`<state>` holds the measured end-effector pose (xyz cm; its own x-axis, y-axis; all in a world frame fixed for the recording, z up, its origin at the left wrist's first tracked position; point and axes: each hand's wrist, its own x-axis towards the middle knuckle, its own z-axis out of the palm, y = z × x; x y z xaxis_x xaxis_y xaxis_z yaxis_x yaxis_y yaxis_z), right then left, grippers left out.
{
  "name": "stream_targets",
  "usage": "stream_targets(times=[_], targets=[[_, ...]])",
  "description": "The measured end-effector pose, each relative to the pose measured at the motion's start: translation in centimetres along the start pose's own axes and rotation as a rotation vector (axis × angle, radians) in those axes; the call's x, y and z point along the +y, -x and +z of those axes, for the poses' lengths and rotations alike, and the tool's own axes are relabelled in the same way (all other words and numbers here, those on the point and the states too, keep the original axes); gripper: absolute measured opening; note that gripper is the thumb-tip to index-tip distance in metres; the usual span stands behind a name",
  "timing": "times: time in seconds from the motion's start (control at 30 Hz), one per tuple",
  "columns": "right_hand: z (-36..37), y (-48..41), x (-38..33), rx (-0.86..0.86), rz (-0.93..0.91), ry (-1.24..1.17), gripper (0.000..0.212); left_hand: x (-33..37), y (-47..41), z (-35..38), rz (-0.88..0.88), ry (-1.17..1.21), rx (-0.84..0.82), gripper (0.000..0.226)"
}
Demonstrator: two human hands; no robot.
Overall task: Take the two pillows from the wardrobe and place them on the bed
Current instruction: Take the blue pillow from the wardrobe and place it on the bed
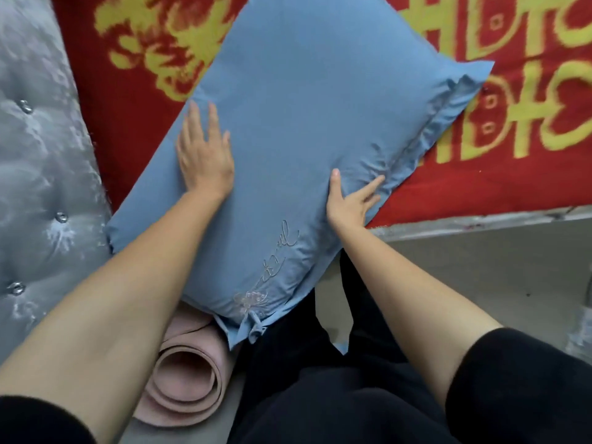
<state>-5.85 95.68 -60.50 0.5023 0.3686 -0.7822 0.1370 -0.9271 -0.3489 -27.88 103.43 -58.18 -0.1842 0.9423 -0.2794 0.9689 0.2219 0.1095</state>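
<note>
A blue pillow point(298, 133) with a frilled edge and pale embroidery lies slanted on the bed point(499, 174), which has a red cover with yellow patterns. Its near end hangs over the bed's edge toward my legs. My left hand point(205, 155) lies flat on the pillow's left side, fingers spread. My right hand point(352, 197) holds the pillow's right edge, thumb on top and fingers along the frill. Only one pillow is in view. The wardrobe is out of sight.
A grey tufted headboard point(41, 174) with buttons stands at the left. A rolled pink mat point(185, 376) lies on the floor between the headboard and my legs. The grey floor point(480, 277) shows to the right of the bed.
</note>
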Motion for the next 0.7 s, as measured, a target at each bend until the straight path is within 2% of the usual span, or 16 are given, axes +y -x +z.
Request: stream_targets(times=[0.07, 0.17, 0.3, 0.5, 0.63, 0.7], targets=[[0.8, 0.1, 0.8, -0.023, 0.103, -0.037, 0.106, -1.0, -1.8, 0.3, -0.08, 0.01, -0.031, 0.055], [1.4, -0.2, 1.4, -0.039, 0.091, -0.016, 0.098, -1.9, -3.6, 0.6, -0.147, 0.105, -0.17, 0.048], [1.8, 0.4, 0.9, 0.082, 0.032, -0.011, 0.082, -1.1, -3.7, 0.5, -0.214, 0.066, 0.006, 0.032], [1.9, 3.2, -3.6, 0.183, -0.031, -0.081, 0.073, -2.2, -3.6, -3.6, -0.228, 0.199, 0.233, 0.03], [1.3, 3.6, -9.2, 0.138, -0.286, -0.064, 0.071, -3.5, -5.8, -8.2, -0.293, 0.283, 0.336, 0.03], [1.4, 3.4, -13.2, 0.095, -0.44, -0.026, 0.08, -4.6, -7.7, -10.7, -0.332, 0.306, 0.38, 0.031]])
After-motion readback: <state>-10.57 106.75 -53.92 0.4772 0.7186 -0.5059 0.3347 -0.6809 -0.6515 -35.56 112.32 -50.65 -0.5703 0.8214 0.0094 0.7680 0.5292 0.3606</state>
